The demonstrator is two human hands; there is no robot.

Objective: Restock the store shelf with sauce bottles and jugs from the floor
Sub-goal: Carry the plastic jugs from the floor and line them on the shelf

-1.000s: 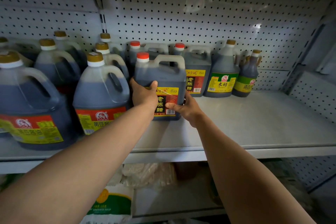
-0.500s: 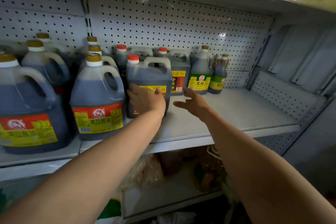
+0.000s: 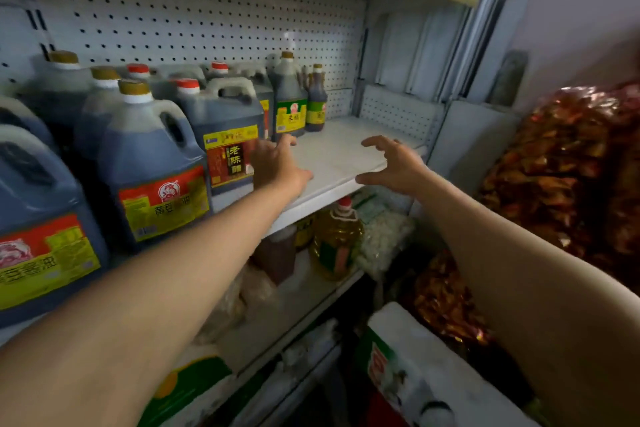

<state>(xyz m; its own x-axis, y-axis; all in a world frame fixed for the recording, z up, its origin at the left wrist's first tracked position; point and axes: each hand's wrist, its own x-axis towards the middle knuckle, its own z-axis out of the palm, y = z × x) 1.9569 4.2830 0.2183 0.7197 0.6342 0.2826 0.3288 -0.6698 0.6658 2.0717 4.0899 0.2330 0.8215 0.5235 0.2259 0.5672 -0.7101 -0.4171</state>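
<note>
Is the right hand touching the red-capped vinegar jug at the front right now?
Apart. The head view shows the right hand open above bare shelf, well clear of the red-capped vinegar jug.

Two bare forearms, no sleeves in view, left grip (image 3: 277, 163) and right grip (image 3: 393, 163) ungloved, no rings

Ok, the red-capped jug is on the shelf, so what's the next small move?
Probably pull both hands back and reach down for another jug. The left hand lies open beside the red-capped jug, the right hand hovers empty, and the shelf has bare space to the right.
</note>
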